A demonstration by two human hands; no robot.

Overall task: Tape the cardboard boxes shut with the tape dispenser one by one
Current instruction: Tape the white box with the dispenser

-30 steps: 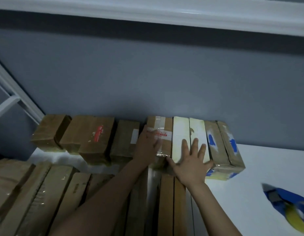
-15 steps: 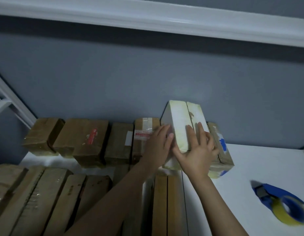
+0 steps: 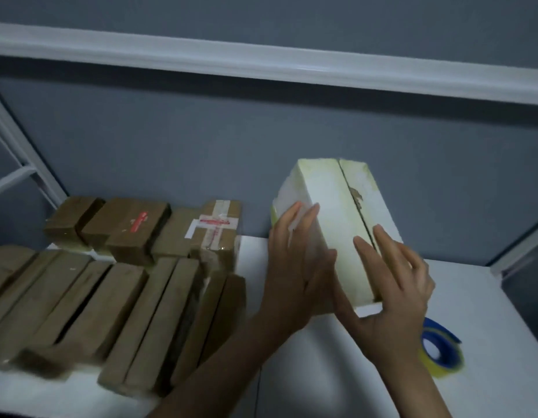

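Observation:
A white cardboard box (image 3: 331, 224) with an untaped seam along its top is lifted, tilted, above the white table (image 3: 491, 309). My left hand (image 3: 292, 267) presses flat against the box's left side with straight fingers. My right hand (image 3: 391, 285) grips the near right corner, fingers spread over the top and thumb under the near end. The blue tape dispenser (image 3: 439, 348) with a yellowish roll lies on the table, partly hidden behind my right wrist.
Several brown taped boxes (image 3: 123, 233) stand in a back row against the grey wall, one with red-printed tape (image 3: 216, 230). More brown boxes (image 3: 120, 315) lie in a front row on the left. A white shelf frame (image 3: 23, 170) rises at far left.
Both hands pulled the white box out of the back row, lifted it, and brought it right and toward me. The view shifted left.

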